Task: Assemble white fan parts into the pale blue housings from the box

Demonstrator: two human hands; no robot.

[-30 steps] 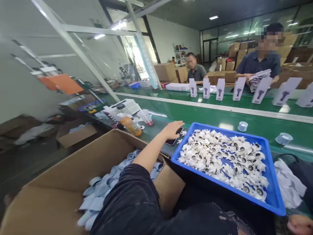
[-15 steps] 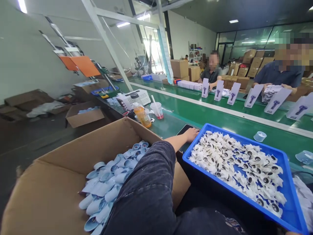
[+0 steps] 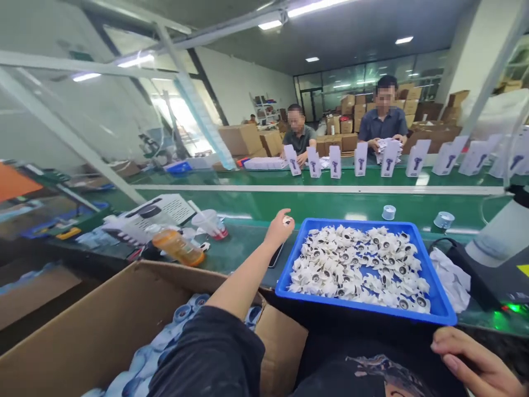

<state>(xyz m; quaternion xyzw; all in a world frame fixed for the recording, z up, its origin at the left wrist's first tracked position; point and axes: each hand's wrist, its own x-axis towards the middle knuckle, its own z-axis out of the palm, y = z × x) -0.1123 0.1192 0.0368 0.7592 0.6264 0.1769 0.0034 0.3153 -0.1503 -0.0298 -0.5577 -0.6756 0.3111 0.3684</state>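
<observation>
My left hand (image 3: 279, 227) is stretched out over the left rim of a blue tray (image 3: 430, 278), fingers pinched on one small white part (image 3: 286, 220). The tray holds a heap of several white fan-shaped parts (image 3: 359, 267) with dark round centres. A dark phone (image 3: 276, 256) lies on the bench under my wrist. My right hand (image 3: 475, 364) rests low at the bottom right, near my lap, its fingers loosely bent with nothing visible in them. A brown cardboard box (image 3: 103, 325) at my left holds several pale blue caps (image 3: 182, 313).
A green conveyor belt (image 3: 330, 204) runs across, with two small clear cups (image 3: 388, 212) on it. An orange bottle (image 3: 177, 247), a plastic cup and a printed box lie left. White cartons (image 3: 334, 161) stand on the far side, where two people sit. A machine with a green light (image 3: 512, 306) stands right.
My left hand has lifted off the phone and moved up to the tray's left corner, now pinching a small white part. The view swung right, and my right hand has come into sight.
</observation>
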